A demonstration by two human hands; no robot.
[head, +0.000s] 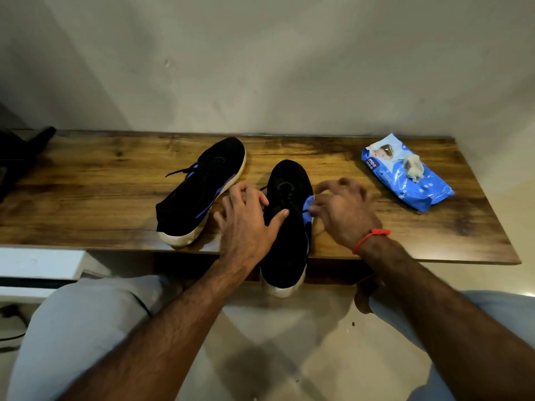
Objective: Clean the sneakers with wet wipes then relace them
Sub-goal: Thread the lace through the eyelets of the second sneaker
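Observation:
Two black sneakers with blue side stripes and white soles lie on the wooden table (362, 227). The left sneaker (202, 192) lies angled, a loose lace end sticking out to its left. The right sneaker (289, 227) points away from me, its heel hanging over the front edge. My left hand (246, 221) holds this sneaker from the left, thumb across its top, fingers curled at the lace side. My right hand (341, 209) is blurred at the sneaker's right side; its thumb and a fingertip pinch a black lace (304, 211), the other fingers splayed.
A blue wet-wipes pack (405, 180) lies at the right back of the table with a crumpled used wipe (414, 167) on top. A dark object (26, 151) sits at the table's far left. The wall runs right behind the table. My knees are below the front edge.

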